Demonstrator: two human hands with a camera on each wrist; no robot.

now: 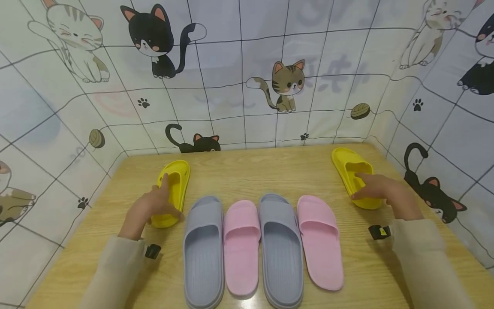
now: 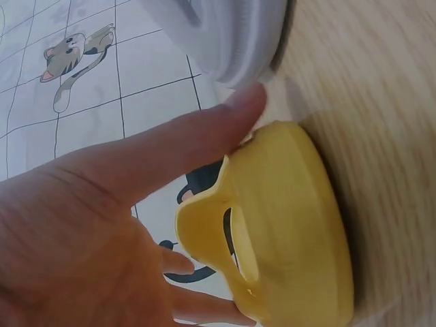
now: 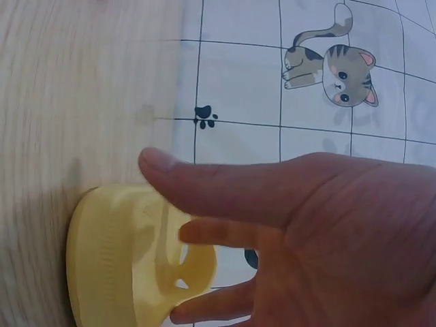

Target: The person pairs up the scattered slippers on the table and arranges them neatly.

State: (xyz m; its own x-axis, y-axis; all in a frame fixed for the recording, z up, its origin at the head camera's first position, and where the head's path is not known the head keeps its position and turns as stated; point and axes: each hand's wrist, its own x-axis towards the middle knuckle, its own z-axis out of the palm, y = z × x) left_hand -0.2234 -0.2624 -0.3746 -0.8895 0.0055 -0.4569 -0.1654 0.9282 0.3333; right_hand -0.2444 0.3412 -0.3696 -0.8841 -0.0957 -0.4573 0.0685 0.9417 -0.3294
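Note:
Two yellow slippers lie apart on the wooden tabletop, one at the left [image 1: 184, 172] and one at the right [image 1: 346, 158]. Over the left one is my left hand [image 1: 155, 203], fingers spread. In the left wrist view its straight thumb reaches the near edge of the yellow slipper [image 2: 293, 225], while the other fingers extend along the far side. My right hand [image 1: 386, 192] hovers at the right slipper, thumb and fingers extended. The right wrist view shows that slipper [image 3: 109, 252] beside the thumb and fingers, none curled round it. Contact there is hard to judge.
Between the hands stands a row of slippers: grey [image 1: 203, 266], pink [image 1: 242, 266], grey [image 1: 283, 266] and pink [image 1: 324, 257]. The wooden tabletop [image 1: 247, 171] meets a cat-patterned, gridded sheet [image 1: 224, 98] at the back and sides.

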